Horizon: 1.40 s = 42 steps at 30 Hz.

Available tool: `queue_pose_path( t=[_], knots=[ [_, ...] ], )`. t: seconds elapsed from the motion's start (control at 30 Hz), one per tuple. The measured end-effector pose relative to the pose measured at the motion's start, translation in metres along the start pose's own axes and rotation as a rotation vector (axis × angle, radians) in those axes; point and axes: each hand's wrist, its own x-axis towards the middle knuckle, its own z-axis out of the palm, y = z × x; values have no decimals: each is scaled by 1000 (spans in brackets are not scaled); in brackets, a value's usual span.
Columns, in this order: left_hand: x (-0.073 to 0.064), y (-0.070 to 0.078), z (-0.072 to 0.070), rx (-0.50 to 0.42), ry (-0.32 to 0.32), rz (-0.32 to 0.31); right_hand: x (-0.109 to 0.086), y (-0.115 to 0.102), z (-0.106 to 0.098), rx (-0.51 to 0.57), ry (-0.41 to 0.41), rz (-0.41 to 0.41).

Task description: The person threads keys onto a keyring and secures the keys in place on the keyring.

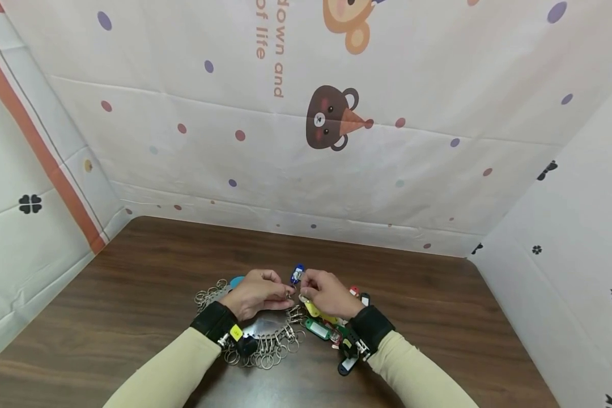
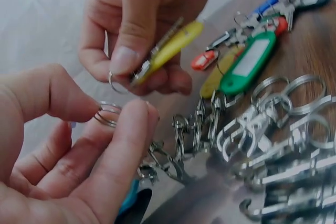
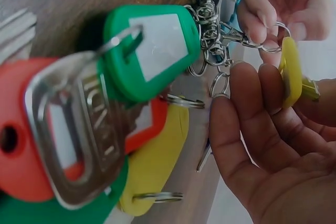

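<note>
Between thumb and finger, my left hand (image 1: 259, 296) pinches a metal split ring (image 2: 108, 114); a small clasp beside it shows in the right wrist view. Facing it closely, my right hand (image 1: 331, 292) pinches a yellow key tag (image 2: 176, 43) with a key alongside and a small ring at its end. In the right wrist view that tag (image 3: 291, 72) is close to the ring at the left fingertips; whether they are linked I cannot tell. Below the hands, several metal clasps with split rings (image 1: 267, 345) lie in an arc around a shiny grey surface (image 1: 262, 326).
Under and beside the right wrist lies a pile of keys with coloured tags, including a green tag (image 1: 317, 328) and a black one (image 1: 347, 365). A blue tag (image 1: 297, 274) lies beyond the hands. Patterned cloth (image 1: 285, 170) walls the wooden table (image 1: 148, 283) at back and sides.
</note>
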Motion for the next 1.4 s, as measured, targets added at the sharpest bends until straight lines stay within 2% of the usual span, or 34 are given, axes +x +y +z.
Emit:
queue_pose_path(
  t=[0.17,0.37,0.47,0.73,1.0,1.17,1.4],
  knots=[
    [0,1,2,-13,35,-26,0,-2,2,-3,-27,3],
    [-2,3,4,18,94,-22,0,-3,4,-24,-22,-2],
    [-3,3,4,32,102,-19,0,-3,5,-26,-24,-4],
    [-6,5,3,102,47,2,0,-3,4,-28,-32,1],
    [-6,0,2,160,-21,116,1,-1,5,-24,-30,2],
    [-3,-5,2,155,-15,145,3,-2,7,-14,-33,-8],
    [-2,-4,3,135,-18,134,5,-2,8,-25,-35,-1]
  ],
)
